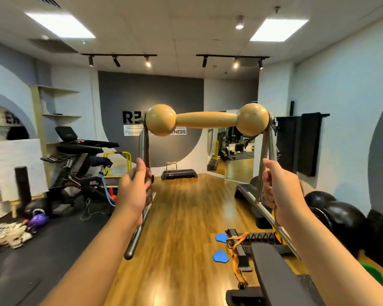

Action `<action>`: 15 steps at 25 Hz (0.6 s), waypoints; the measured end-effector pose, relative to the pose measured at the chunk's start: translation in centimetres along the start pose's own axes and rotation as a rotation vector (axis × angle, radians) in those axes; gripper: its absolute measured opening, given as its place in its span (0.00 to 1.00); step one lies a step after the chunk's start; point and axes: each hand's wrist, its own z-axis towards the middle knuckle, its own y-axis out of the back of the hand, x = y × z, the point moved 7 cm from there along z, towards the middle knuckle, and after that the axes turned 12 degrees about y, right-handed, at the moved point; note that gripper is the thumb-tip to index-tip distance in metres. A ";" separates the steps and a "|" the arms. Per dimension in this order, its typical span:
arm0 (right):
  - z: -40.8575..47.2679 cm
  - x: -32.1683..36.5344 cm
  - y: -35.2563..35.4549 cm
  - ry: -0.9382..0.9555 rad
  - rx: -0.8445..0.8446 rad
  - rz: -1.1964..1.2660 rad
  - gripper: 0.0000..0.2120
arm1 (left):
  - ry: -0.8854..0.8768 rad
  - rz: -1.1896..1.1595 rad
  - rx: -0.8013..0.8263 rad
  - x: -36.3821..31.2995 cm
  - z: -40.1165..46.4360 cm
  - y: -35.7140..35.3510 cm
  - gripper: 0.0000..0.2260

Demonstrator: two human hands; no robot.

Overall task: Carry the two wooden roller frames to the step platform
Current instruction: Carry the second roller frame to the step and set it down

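Wooden roller frame (207,120) held up at about eye level, mid-room, over the wooden floor (181,206). Roller: smooth, pale tan wood, two round ball ends joined by a thick tapered middle — dumbbell-like. It sits horizontal across the tops of two grey metal A-shaped side legs; each leg pair ends in a straight metal foot bar running back toward the camera.

Left hand (134,191) grips the left legs just above the foot bar, fingers wrapped round the metal. Right hand (279,191) grips the right legs the same way, fingers clenched on the tubes. Both forearms extended forward.

Second roller frame (172,165) — small in view, same tan roller on metal legs — stands on top of the step platform (179,174), a low black block against the far grey wall (150,93), well apart from the held frame.

Surroundings: black exercise bike (75,164) at left on a dark rubber mat; purple kettlebell (38,218) near it. At right, another black step (244,191) on the floor, dark exercise balls (341,215) along the wall. Near right: two blue sliding discs (221,246), orange straps, a padded black bench (272,274). The floor between the held frame and the step platform is bare wood.
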 end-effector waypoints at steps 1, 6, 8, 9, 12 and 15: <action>1.5 -1.3 -1.5 -0.010 0.011 0.014 0.20 | -0.006 0.000 -0.011 0.4 2.0 0.3 0.23; 10.9 -8.1 -8.1 -0.057 0.067 0.074 0.21 | -0.022 0.010 -0.064 2.9 12.7 0.1 0.23; 15.1 -10.6 -10.1 -0.062 0.078 0.089 0.21 | -0.029 0.012 -0.074 3.8 16.8 -0.7 0.23; 17.2 -12.0 -11.1 -0.061 0.089 0.090 0.21 | -0.027 0.010 -0.088 4.6 18.9 -1.1 0.23; 23.1 -15.7 -13.9 -0.075 0.108 0.069 0.22 | -0.017 0.025 -0.132 6.9 25.0 -2.1 0.23; 27.8 -19.2 -16.3 -0.074 0.111 0.048 0.21 | -0.017 0.036 -0.158 9.1 30.2 -2.6 0.24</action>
